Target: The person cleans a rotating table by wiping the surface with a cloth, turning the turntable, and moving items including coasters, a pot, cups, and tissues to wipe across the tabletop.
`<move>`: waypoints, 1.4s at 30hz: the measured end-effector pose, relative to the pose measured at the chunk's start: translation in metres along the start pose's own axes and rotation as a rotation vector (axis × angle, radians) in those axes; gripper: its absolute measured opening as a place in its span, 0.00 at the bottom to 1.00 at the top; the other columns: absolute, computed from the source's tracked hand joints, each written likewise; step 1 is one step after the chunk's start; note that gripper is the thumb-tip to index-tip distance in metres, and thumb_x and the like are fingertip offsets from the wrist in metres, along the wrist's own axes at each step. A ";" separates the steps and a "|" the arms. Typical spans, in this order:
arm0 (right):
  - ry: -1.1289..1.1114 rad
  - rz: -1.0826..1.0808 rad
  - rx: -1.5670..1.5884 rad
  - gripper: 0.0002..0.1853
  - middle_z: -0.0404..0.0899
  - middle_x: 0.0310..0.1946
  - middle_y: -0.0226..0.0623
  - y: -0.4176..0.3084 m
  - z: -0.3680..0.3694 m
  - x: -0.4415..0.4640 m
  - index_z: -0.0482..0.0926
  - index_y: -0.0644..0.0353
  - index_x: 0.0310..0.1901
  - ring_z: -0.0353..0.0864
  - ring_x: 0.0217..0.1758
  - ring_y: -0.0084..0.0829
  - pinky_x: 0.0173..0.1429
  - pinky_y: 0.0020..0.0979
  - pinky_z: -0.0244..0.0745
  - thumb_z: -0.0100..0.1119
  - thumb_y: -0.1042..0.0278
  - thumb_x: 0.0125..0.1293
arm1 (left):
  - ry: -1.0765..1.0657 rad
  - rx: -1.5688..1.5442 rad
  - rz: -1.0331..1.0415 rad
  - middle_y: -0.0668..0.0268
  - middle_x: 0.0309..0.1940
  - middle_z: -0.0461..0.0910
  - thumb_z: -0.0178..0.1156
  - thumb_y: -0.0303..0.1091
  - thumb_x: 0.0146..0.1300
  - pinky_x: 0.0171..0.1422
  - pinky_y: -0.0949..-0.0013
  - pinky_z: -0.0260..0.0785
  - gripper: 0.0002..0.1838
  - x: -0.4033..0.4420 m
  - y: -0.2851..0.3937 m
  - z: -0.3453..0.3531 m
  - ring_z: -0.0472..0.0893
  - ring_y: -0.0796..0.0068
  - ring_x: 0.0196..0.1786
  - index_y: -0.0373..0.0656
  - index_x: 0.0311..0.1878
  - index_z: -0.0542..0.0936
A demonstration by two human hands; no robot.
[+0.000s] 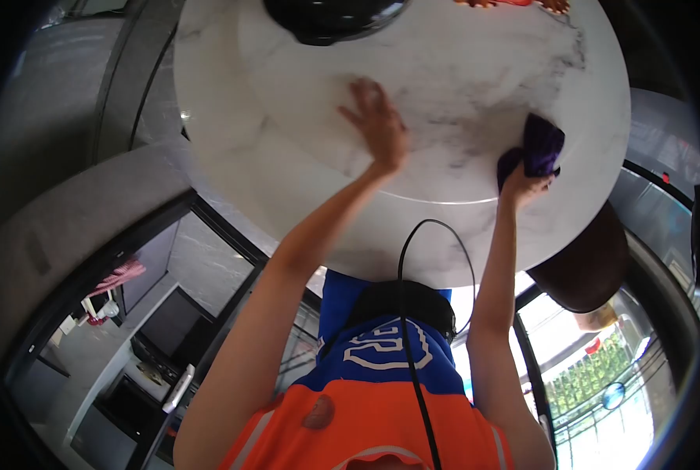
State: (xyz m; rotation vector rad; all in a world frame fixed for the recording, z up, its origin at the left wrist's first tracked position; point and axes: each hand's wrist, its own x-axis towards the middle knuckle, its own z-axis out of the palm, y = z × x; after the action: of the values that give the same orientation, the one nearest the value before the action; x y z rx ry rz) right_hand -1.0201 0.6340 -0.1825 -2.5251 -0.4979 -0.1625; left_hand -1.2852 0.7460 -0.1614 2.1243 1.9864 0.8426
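Note:
My left hand (pixel 381 135) is over the round white marble-patterned table (pixel 303 196), open with its fingers spread, slightly blurred and holding nothing. Whether its fingertips touch the surface I cannot tell. To the right, my right hand (pixel 527 188) is closed around a dark purple cloth (pixel 543 146), near the table's right side. Part of the cloth sticks up beyond my fingers and another part hangs beside them. My fingertips are partly hidden by it.
A glossy black pot-like vessel (pixel 334 19) stands at the far side. A red-orange object (pixel 514 3) is cut off by the top edge. One black cable (pixel 403 313) loops before my body. A dark brown seat (pixel 589 266) stands at the right.

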 end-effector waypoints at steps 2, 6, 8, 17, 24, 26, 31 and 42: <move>-0.060 0.121 0.056 0.54 0.67 0.61 0.63 -0.030 -0.023 -0.068 0.55 0.70 0.75 0.71 0.63 0.59 0.67 0.51 0.69 0.74 0.48 0.57 | 0.012 -0.125 0.028 0.44 0.76 0.56 0.57 0.28 0.66 0.77 0.25 0.36 0.28 0.003 -0.023 -0.017 0.49 0.39 0.82 0.36 0.70 0.69; -0.004 0.107 0.019 0.51 0.69 0.60 0.62 -0.044 -0.018 -0.142 0.57 0.71 0.74 0.70 0.64 0.58 0.69 0.50 0.66 0.74 0.51 0.57 | 0.071 -0.297 0.136 0.53 0.61 0.71 0.64 0.31 0.63 0.62 0.47 0.62 0.22 0.062 -0.115 -0.075 0.70 0.50 0.64 0.52 0.61 0.77; 0.079 0.053 0.076 0.49 0.71 0.59 0.61 -0.028 -0.004 -0.137 0.60 0.72 0.73 0.70 0.64 0.58 0.71 0.50 0.64 0.74 0.55 0.57 | 0.195 -0.031 0.040 0.56 0.56 0.71 0.65 0.39 0.65 0.64 0.46 0.60 0.22 0.132 -0.199 -0.084 0.69 0.53 0.62 0.44 0.60 0.74; 0.149 0.026 0.081 0.36 0.80 0.57 0.59 -0.029 0.011 -0.111 0.74 0.68 0.62 0.78 0.61 0.57 0.67 0.48 0.70 0.70 0.52 0.58 | -0.188 -0.275 -0.126 0.42 0.39 0.83 0.50 0.47 0.78 0.53 0.47 0.73 0.24 0.220 -0.333 -0.062 0.83 0.40 0.44 0.28 0.48 0.74; 0.196 0.149 0.018 0.53 0.70 0.64 0.61 -0.021 0.024 -0.176 0.60 0.68 0.74 0.69 0.68 0.58 0.74 0.50 0.63 0.76 0.47 0.53 | -0.045 -0.237 -0.396 0.45 0.40 0.83 0.42 0.43 0.82 0.52 0.51 0.75 0.22 0.160 -0.281 -0.066 0.83 0.45 0.45 0.29 0.48 0.73; 0.187 0.224 0.015 0.54 0.68 0.63 0.61 -0.041 0.020 -0.195 0.57 0.68 0.75 0.70 0.67 0.57 0.71 0.50 0.66 0.75 0.49 0.54 | -0.050 -0.273 -0.431 0.45 0.40 0.82 0.41 0.43 0.82 0.52 0.51 0.75 0.22 0.144 -0.265 -0.068 0.83 0.45 0.45 0.29 0.48 0.73; 0.129 0.319 0.098 0.54 0.63 0.63 0.60 -0.094 0.002 -0.233 0.52 0.67 0.77 0.70 0.66 0.57 0.68 0.47 0.70 0.72 0.50 0.58 | -0.077 -0.334 -0.491 0.44 0.42 0.81 0.40 0.42 0.82 0.52 0.50 0.75 0.22 0.109 -0.253 -0.085 0.82 0.43 0.46 0.28 0.48 0.71; 0.083 0.380 0.193 0.55 0.56 0.68 0.70 -0.150 -0.023 -0.319 0.42 0.71 0.78 0.61 0.71 0.64 0.74 0.50 0.61 0.71 0.59 0.61 | -0.348 -0.722 -0.552 0.52 0.46 0.78 0.51 0.56 0.76 0.37 0.57 0.82 0.29 0.014 -0.263 -0.126 0.83 0.58 0.41 0.32 0.55 0.69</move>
State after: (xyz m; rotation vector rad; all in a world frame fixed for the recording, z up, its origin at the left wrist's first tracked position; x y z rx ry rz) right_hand -1.3721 0.6379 -0.1570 -2.3607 0.0052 -0.0713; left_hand -1.5768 0.7593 -0.1682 1.1541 1.6100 0.8317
